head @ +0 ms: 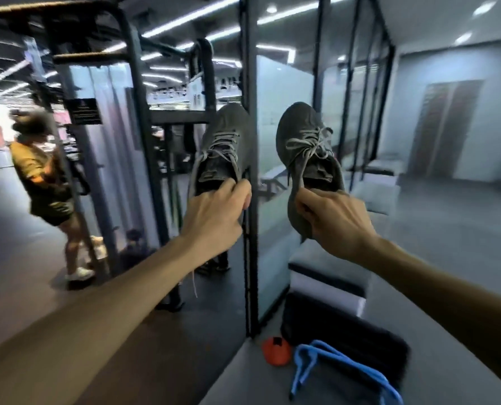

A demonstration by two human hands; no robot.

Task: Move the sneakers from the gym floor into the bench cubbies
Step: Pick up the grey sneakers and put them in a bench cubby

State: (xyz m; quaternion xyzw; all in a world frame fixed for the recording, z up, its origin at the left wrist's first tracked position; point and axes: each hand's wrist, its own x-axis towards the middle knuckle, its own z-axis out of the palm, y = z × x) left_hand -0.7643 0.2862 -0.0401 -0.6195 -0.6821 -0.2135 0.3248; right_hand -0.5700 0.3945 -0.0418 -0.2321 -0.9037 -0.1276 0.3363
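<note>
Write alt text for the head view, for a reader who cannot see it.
Each hand holds one grey sneaker up by its heel: left hand on the left sneaker, right hand on the right sneaker. Behind them are a glass partition and padded benches.

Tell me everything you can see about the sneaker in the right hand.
The right sneaker is dark grey, apparently knit fabric, with paler grey laces tied loosely and a tongue showing inside the opening. It hangs in the air, toe pointing up and away, clear of the floor. The right hand pinches its heel collar; nothing else touches it.
</note>
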